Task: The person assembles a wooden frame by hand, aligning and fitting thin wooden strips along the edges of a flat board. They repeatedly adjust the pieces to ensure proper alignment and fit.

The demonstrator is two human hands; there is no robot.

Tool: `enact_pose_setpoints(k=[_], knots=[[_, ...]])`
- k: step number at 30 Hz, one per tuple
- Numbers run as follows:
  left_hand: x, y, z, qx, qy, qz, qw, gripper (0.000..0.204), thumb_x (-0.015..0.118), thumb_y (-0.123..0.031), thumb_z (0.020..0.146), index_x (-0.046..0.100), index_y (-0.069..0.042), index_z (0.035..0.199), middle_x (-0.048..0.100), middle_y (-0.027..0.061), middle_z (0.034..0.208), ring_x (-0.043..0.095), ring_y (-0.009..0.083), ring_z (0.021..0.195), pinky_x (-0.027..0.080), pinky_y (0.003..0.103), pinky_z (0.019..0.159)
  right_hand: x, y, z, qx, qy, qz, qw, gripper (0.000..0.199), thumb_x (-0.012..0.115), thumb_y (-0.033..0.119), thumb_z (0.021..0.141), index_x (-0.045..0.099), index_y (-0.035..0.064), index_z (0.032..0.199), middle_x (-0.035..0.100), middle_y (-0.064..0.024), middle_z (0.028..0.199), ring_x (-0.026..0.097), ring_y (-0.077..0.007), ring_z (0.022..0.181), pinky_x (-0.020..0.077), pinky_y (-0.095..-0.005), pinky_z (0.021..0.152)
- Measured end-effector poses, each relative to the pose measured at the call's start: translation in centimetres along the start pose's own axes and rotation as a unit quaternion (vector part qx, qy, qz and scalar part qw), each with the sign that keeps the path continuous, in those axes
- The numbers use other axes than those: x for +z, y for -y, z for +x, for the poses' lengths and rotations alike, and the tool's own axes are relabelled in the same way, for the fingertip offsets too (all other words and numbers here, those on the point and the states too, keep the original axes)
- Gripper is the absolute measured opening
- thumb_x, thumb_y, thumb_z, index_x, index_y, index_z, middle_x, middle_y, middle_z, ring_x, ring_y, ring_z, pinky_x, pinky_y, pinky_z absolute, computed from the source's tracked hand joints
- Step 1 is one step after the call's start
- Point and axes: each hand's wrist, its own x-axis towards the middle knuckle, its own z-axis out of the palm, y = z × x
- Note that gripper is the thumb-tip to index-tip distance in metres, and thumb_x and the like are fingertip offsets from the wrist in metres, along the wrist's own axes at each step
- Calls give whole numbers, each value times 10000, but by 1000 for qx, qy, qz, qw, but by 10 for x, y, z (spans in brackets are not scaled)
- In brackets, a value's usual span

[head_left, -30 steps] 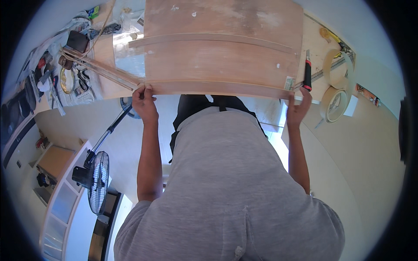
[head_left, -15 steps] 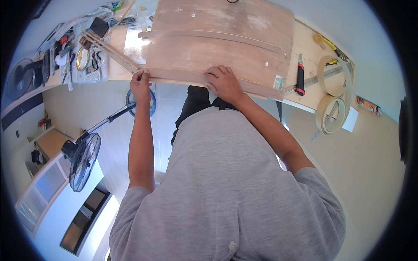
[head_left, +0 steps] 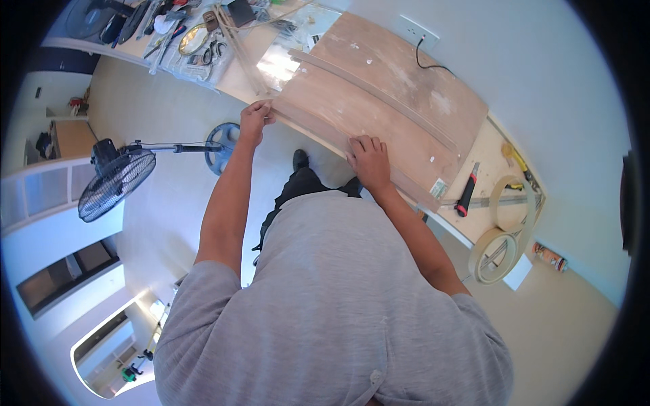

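Your left hand (head_left: pixel 256 115) pinches the plywood sheet's (head_left: pixel 379 95) near-left corner, arm extended. Your right hand (head_left: pixel 369 161) lies flat, fingers spread, on its near edge, mid-frame.

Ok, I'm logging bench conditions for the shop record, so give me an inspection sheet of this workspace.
Surface: light wooden workbench along a pale wall, largely covered.
Job's things: large plywood board lying flat on the bench, a thin wood strip across it.
Clutter: red-and-black utility knife, two tape rolls, a yellow-handled tool, scissors and small tools at the left end.
Hands: left hand grips the board's near left corner; right hand rests flat on its near edge.
Cables: black cord from a wall outlet.
Surroundings: black standing fan on a pale floor, white shelving left.
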Motion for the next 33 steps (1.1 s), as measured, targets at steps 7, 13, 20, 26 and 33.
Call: enact_pose_setpoints(k=[7,13,20,26,33], knots=[[9,1,-2,62,-8,70,996,227,730,-127,921,733,30,1085,671,20,823,588,90,672,522,264,612,2,1,0,3,5,-20,1000,411,778,250,830,699,82,1197,651,-49,1166,580,-272,1084,453,-421,918],[10,2,-4,47,-5,33,998,194,742,-133,931,726,20,1051,669,18,814,587,86,661,509,255,586,3,3,1,33,14,-14,999,485,782,255,838,662,72,1272,655,-77,1183,575,-296,1108,447,-431,933],[4,-13,11,-13,28,67,997,153,748,-78,855,726,32,959,651,39,722,565,106,556,449,261,509,-4,14,7,58,28,-21,998,490,800,234,824,662,88,1270,667,-97,1187,579,-315,1099,442,-443,925],[2,-23,18,-53,62,71,994,137,742,-63,829,718,36,922,659,59,719,585,125,547,440,268,485,-3,32,7,134,51,-56,988,476,783,212,813,662,120,1264,647,-74,1208,565,-300,1150,434,-459,974],[-3,-24,21,-68,107,77,989,117,744,-56,884,682,26,942,663,66,767,608,141,556,448,267,475,6,44,3,166,18,-82,983,423,762,228,856,682,141,1262,653,-46,1236,570,-286,1185,432,-454,1009]])
